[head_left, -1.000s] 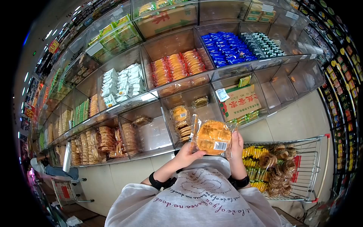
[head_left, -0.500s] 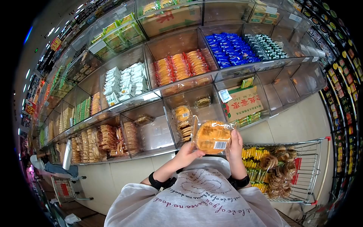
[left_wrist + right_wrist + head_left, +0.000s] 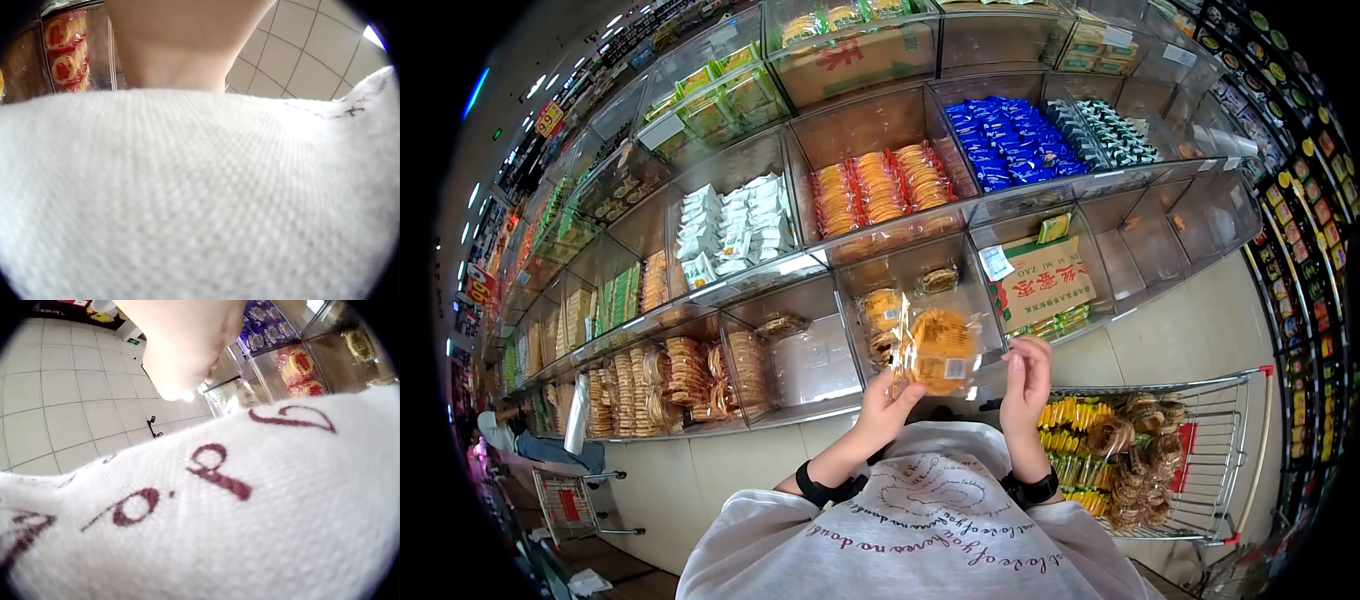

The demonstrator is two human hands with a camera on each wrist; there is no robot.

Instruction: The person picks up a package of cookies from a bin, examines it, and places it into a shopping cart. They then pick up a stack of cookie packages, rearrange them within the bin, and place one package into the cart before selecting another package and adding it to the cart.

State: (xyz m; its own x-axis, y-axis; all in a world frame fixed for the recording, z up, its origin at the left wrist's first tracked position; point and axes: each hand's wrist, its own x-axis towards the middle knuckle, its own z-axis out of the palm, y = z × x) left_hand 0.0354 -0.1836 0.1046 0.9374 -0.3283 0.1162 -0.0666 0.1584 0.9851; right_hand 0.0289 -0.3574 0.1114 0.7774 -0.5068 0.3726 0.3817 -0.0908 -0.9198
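Observation:
In the head view a round golden cracker in a clear wrapper (image 3: 940,348), with a white barcode label, is held up before the chest. My left hand (image 3: 884,408) pinches its lower left edge, the thumb in front. Apart from the packet on the right is my right hand (image 3: 1027,385), its fingers loosely bent and nothing in them. Behind the packet, a bin holds more wrapped golden crackers (image 3: 882,303) and a darker wrapped cracker (image 3: 938,279). Both wrist views are mostly filled by the white shirt (image 3: 200,187); the held packet does not show there.
Clear plastic bins (image 3: 810,350) rise in tiers ahead, with white packets (image 3: 730,225), red-wrapped crackers (image 3: 880,185) and blue packets (image 3: 1015,140). At my right stands a metal shopping cart (image 3: 1225,450) loaded with yellow packs and brown wrapped crackers. Another cart (image 3: 570,503) is at far left.
My right hand has let go of the packet's right edge and drawn away from it. The packet, now in my left hand alone, has shifted a little left and tilted.

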